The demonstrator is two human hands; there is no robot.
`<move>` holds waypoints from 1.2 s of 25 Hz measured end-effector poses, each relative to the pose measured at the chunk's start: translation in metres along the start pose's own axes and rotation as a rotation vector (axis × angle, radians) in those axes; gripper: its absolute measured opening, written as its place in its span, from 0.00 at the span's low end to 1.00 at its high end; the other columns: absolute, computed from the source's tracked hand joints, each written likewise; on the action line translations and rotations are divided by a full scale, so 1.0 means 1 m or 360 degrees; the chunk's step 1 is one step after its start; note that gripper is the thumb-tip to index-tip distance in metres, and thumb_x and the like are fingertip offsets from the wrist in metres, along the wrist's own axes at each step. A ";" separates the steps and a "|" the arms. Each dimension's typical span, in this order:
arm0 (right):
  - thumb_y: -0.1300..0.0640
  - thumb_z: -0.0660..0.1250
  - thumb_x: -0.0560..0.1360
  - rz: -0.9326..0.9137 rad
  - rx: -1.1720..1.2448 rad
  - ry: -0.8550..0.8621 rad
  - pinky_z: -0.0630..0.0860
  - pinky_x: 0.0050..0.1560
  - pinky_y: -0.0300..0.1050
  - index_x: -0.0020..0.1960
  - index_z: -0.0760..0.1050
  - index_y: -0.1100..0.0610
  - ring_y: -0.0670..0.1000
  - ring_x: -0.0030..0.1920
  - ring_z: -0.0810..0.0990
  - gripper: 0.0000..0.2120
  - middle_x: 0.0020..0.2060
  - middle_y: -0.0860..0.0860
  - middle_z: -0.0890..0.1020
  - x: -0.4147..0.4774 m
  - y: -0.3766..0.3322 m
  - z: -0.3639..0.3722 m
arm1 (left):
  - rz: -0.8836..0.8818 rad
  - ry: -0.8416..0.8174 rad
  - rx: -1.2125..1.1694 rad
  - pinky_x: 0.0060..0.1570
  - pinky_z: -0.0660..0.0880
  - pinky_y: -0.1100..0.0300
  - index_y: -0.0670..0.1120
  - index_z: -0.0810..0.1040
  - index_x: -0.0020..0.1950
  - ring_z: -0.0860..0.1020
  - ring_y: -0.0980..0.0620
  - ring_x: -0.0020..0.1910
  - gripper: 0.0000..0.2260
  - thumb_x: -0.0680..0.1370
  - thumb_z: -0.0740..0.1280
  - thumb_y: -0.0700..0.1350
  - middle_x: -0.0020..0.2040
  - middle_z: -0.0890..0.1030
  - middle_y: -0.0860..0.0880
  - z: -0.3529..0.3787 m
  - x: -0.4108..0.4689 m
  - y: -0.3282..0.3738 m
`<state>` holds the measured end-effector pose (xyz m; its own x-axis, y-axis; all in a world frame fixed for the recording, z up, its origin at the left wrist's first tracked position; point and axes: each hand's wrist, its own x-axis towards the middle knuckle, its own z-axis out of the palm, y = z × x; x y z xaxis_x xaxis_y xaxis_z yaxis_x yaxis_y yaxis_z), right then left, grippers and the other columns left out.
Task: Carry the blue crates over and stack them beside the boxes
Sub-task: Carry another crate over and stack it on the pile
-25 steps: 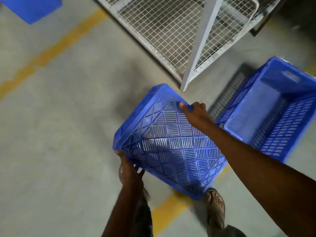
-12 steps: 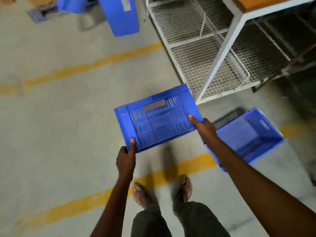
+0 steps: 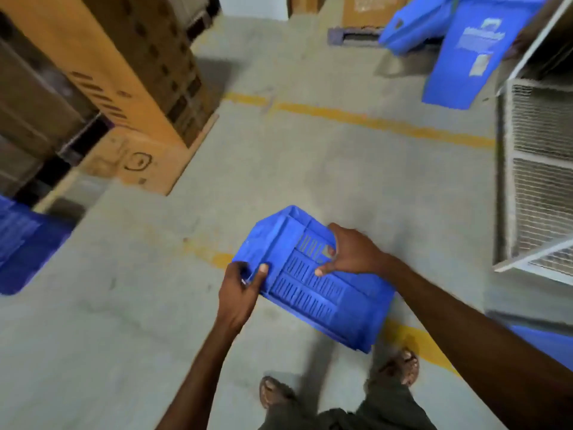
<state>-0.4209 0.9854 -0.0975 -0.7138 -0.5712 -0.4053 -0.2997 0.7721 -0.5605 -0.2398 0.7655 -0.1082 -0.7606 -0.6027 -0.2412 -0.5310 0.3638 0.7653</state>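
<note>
Left hand (image 3: 240,290) and right hand (image 3: 350,252) outstretched, fingers clamped shut.

Blue slatted crate (image 3: 313,283) tilted in midair, cardboard boxes (image 3: 130,97) well apart, upper left.

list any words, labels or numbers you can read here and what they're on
No text can be read as words; the frame is motion-blurred.
Tall blue plastic bin: white print and a pale sticker, too blurred to read.
Brown cardboard boxes: dark printed marks and a round symbol, no legible letters.
Far cardboard box: pale label, unreadable.
Blue slotted plastic crate held in both hands: small grey label patch, unreadable.
</note>
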 end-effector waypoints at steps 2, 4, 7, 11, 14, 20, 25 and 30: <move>0.34 0.83 0.52 -0.0159 0.0080 -0.0043 0.80 0.48 0.47 0.61 0.68 0.49 0.46 0.45 0.83 0.44 0.46 0.44 0.83 0.006 -0.085 0.053 | -0.0019 0.0116 0.0089 0.52 0.72 0.56 0.49 0.75 0.63 0.79 0.50 0.56 0.32 0.70 0.68 0.71 0.60 0.78 0.53 -0.090 -0.013 -0.048; 0.35 0.82 0.54 -0.0397 -0.0051 -0.0053 0.80 0.49 0.47 0.60 0.68 0.47 0.47 0.46 0.83 0.42 0.46 0.44 0.83 0.010 -0.178 0.110 | 0.0053 0.0328 0.0245 0.57 0.74 0.54 0.50 0.70 0.70 0.76 0.53 0.60 0.28 0.75 0.73 0.60 0.66 0.74 0.54 -0.177 -0.031 -0.080; 0.37 0.80 0.59 -0.0801 -0.0294 -0.0006 0.79 0.50 0.50 0.62 0.67 0.47 0.50 0.52 0.83 0.38 0.50 0.46 0.84 -0.001 -0.299 0.189 | 0.0136 0.0671 0.0357 0.62 0.74 0.51 0.50 0.73 0.70 0.76 0.52 0.62 0.22 0.78 0.72 0.54 0.65 0.76 0.52 -0.285 -0.065 -0.111; 0.40 0.80 0.62 -0.1268 -0.0467 0.0242 0.78 0.46 0.48 0.59 0.70 0.48 0.52 0.51 0.82 0.31 0.48 0.46 0.82 -0.010 -0.369 0.254 | -0.0092 0.1071 0.0201 0.54 0.76 0.53 0.55 0.78 0.61 0.78 0.54 0.52 0.12 0.79 0.68 0.57 0.59 0.78 0.58 -0.363 -0.087 -0.139; 0.43 0.83 0.56 -0.1721 -0.0411 0.0493 0.78 0.39 0.45 0.56 0.72 0.51 0.51 0.44 0.82 0.34 0.43 0.46 0.81 0.026 -0.406 0.269 | -0.0142 0.1161 0.0365 0.58 0.74 0.53 0.53 0.79 0.60 0.78 0.52 0.59 0.13 0.80 0.67 0.58 0.59 0.80 0.56 -0.402 -0.060 -0.155; 0.46 0.79 0.66 -0.2320 -0.0451 0.0539 0.77 0.38 0.48 0.59 0.72 0.54 0.54 0.43 0.79 0.27 0.42 0.49 0.79 0.141 -0.527 0.285 | -0.0985 0.0937 -0.0306 0.59 0.75 0.51 0.39 0.75 0.65 0.79 0.39 0.61 0.25 0.76 0.67 0.56 0.63 0.80 0.40 -0.521 0.092 -0.193; 0.34 0.71 0.72 -0.2398 -0.0497 -0.0102 0.74 0.48 0.43 0.52 0.77 0.51 0.48 0.48 0.78 0.21 0.45 0.45 0.80 0.232 -0.667 0.271 | -0.1059 0.1190 -0.0550 0.51 0.80 0.45 0.36 0.77 0.55 0.82 0.36 0.51 0.22 0.67 0.69 0.50 0.53 0.82 0.34 -0.609 0.162 -0.257; 0.37 0.65 0.76 -0.1728 -0.0820 -0.0137 0.66 0.67 0.53 0.52 0.80 0.47 0.54 0.71 0.67 0.15 0.68 0.50 0.74 0.321 -0.780 0.312 | -0.1076 0.1510 -0.1115 0.49 0.82 0.40 0.36 0.81 0.49 0.85 0.39 0.44 0.19 0.71 0.75 0.52 0.48 0.85 0.36 -0.648 0.164 -0.350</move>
<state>-0.2185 0.1130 -0.0156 0.1062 -0.9935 0.0412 -0.9493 -0.1136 -0.2929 0.0632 0.0788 -0.0291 0.2694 -0.8739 -0.4046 -0.1785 -0.4581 0.8708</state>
